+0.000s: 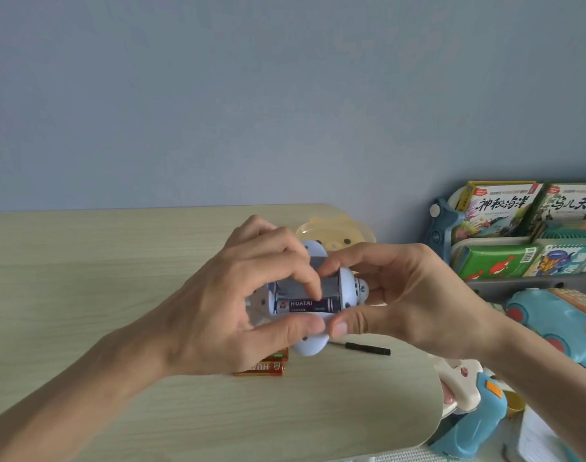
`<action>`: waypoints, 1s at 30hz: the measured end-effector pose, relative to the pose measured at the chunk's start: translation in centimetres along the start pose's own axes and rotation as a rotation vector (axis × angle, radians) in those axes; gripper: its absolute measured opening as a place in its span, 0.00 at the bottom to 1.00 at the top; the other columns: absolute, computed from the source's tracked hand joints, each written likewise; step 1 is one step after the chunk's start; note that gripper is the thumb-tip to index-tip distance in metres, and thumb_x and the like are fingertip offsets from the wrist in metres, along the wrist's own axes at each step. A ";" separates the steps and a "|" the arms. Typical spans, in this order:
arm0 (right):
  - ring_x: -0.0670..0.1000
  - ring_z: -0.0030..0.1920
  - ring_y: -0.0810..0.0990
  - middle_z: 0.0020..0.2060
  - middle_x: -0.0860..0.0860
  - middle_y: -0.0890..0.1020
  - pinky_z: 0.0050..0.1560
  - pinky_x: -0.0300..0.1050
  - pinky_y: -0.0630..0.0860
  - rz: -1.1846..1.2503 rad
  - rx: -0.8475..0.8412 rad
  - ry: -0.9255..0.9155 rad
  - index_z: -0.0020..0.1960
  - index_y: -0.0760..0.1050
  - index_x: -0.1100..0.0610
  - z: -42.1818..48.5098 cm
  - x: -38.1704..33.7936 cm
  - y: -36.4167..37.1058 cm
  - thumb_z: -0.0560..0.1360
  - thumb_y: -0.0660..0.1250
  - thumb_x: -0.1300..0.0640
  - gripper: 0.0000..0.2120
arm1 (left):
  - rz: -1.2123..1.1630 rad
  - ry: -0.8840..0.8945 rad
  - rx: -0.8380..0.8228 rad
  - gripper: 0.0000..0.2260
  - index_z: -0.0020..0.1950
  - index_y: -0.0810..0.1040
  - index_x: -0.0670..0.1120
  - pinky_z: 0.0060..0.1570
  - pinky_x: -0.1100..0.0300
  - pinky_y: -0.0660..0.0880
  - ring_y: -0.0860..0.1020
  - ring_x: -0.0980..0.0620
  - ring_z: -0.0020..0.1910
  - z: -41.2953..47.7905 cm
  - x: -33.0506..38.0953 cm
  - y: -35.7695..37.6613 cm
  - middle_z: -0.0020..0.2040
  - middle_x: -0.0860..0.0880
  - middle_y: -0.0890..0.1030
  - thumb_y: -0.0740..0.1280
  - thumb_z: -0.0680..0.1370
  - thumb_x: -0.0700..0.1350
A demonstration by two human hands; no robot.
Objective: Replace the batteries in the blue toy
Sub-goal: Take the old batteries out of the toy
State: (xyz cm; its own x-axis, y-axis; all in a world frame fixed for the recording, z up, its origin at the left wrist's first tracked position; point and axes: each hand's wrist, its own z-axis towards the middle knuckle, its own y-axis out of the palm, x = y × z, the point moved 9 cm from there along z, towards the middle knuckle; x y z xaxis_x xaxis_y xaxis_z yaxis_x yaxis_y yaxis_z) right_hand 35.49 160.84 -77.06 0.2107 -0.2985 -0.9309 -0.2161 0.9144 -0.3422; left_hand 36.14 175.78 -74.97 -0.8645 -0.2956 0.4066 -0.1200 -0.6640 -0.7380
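The blue toy (313,295) is held above the counter (118,261) between both hands, battery bay turned up toward the camera. The left hand (238,305) is closed around the toy's left end, thumb under its lower edge, a fingertip pressed into the open bay. The right hand (401,295) is closed on the right end, thumb tip just beside the left thumb. One dark battery (308,305) marked HUATAI is seated in the bay, beneath the left fingertip. Two orange batteries (265,366) lie on the counter below the left hand. A black screwdriver (368,348) lies below the right hand.
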 end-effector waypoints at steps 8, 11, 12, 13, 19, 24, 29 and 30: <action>0.55 0.49 0.90 0.49 0.55 0.90 0.55 0.51 0.86 -0.023 -0.041 0.034 0.58 0.84 0.55 0.2 -0.3 0.0 0.64 0.82 0.61 0.23 | 0.037 0.073 -0.009 0.11 0.60 0.86 0.53 0.57 0.61 0.71 0.76 0.53 0.54 0.1 1.0 0.0 0.52 0.54 0.81 0.74 0.78 0.51; 0.62 0.52 0.89 0.51 0.58 0.89 0.58 0.62 0.84 0.002 -0.041 0.026 0.59 0.84 0.57 0.3 -0.1 0.0 0.64 0.81 0.60 0.24 | 0.098 0.129 -0.018 0.10 0.60 0.87 0.52 0.54 0.60 0.73 0.77 0.50 0.50 0.1 1.7 0.0 0.51 0.52 0.81 0.72 0.80 0.49; 0.63 0.53 0.88 0.53 0.59 0.89 0.59 0.64 0.83 0.014 -0.041 0.022 0.60 0.83 0.58 0.3 0.0 0.0 0.64 0.81 0.60 0.25 | 0.108 0.141 -0.014 0.10 0.60 0.87 0.52 0.53 0.60 0.73 0.77 0.50 0.49 0.1 1.8 0.0 0.50 0.51 0.81 0.72 0.80 0.49; 0.63 0.54 0.88 0.53 0.60 0.89 0.59 0.64 0.83 0.027 -0.042 0.020 0.61 0.83 0.59 0.3 0.1 -0.1 0.64 0.81 0.60 0.25 | 0.110 0.147 -0.010 0.10 0.60 0.88 0.52 0.52 0.60 0.74 0.77 0.50 0.47 0.1 1.9 -0.1 0.50 0.50 0.82 0.72 0.80 0.49; 0.58 0.51 0.90 0.51 0.57 0.90 0.57 0.55 0.85 0.058 -0.061 0.038 0.59 0.84 0.58 0.2 0.5 0.2 0.63 0.81 0.62 0.24 | 0.100 0.101 -0.026 0.07 0.51 0.85 0.47 0.47 0.53 0.75 0.77 0.49 0.45 0.1 1.5 -0.4 0.48 0.51 0.83 0.71 0.80 0.49; 0.60 0.54 0.89 0.53 0.58 0.89 0.60 0.61 0.83 0.052 -0.086 0.038 0.61 0.84 0.58 0.2 0.3 0.3 0.64 0.81 0.61 0.25 | 0.090 0.113 -0.039 0.10 0.58 0.87 0.51 0.49 0.53 0.75 0.79 0.49 0.47 -0.2 1.5 -0.2 0.50 0.53 0.83 0.70 0.79 0.49; 0.61 0.54 0.89 0.53 0.58 0.89 0.59 0.64 0.83 0.033 -0.109 0.038 0.60 0.84 0.58 0.2 0.6 0.6 0.64 0.82 0.59 0.24 | 0.074 0.129 -0.085 0.07 0.55 0.85 0.50 0.46 0.56 0.75 0.77 0.51 0.45 -0.2 2.0 0.1 0.47 0.54 0.82 0.70 0.79 0.48; 0.62 0.53 0.89 0.52 0.58 0.89 0.59 0.64 0.83 0.019 -0.108 0.038 0.60 0.84 0.57 0.3 0.7 0.7 0.64 0.82 0.58 0.24 | 0.055 0.120 -0.081 0.06 0.53 0.84 0.49 0.44 0.55 0.75 0.77 0.50 0.43 -0.2 2.0 0.1 0.45 0.54 0.82 0.70 0.78 0.47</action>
State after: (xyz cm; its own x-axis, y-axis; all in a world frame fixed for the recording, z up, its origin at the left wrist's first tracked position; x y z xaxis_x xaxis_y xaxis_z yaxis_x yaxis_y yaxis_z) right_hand 35.74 161.29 -77.91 0.1702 -0.2936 -0.9407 -0.3219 0.8857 -0.3347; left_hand 34.31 175.24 -74.30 -0.9223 -0.2430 0.3006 -0.1054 -0.5901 -0.8004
